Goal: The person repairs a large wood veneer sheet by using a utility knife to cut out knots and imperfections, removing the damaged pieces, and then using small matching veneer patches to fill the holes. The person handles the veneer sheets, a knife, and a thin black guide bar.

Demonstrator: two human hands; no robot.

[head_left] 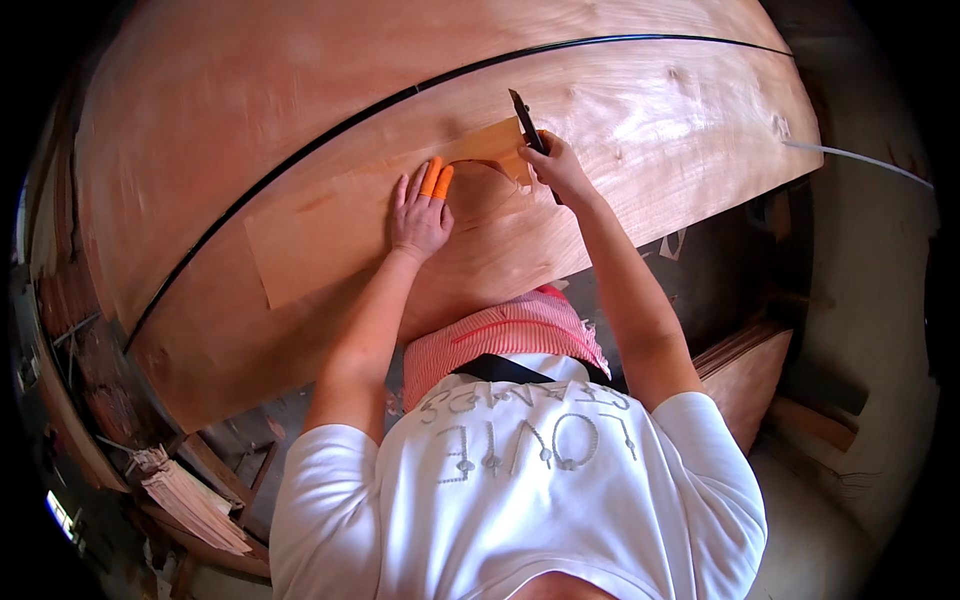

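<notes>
My left hand (424,215) lies flat with fingers stretched out, two of them in orange finger covers. It rests on a thin tan sheet (325,225), which could be paper or veneer. To the right of those fingers the sheet has a curved, dark-edged gap, and pale wood shows through it. A dark utility knife (527,120) is gripped in my right hand (560,168), its blade tip pointing up and away from me. That hand is at the sheet's right end, by a torn-looking edge. Whether the hand touches the sheet is hard to tell.
Under the sheet spreads a large wooden panel (650,130). A black strip (350,120) crosses it in an arc. At the right edge a white cord (860,157) runs off. Thin wood sheets (750,375) are stacked at lower right, and a veneer bundle (195,505) lies at lower left.
</notes>
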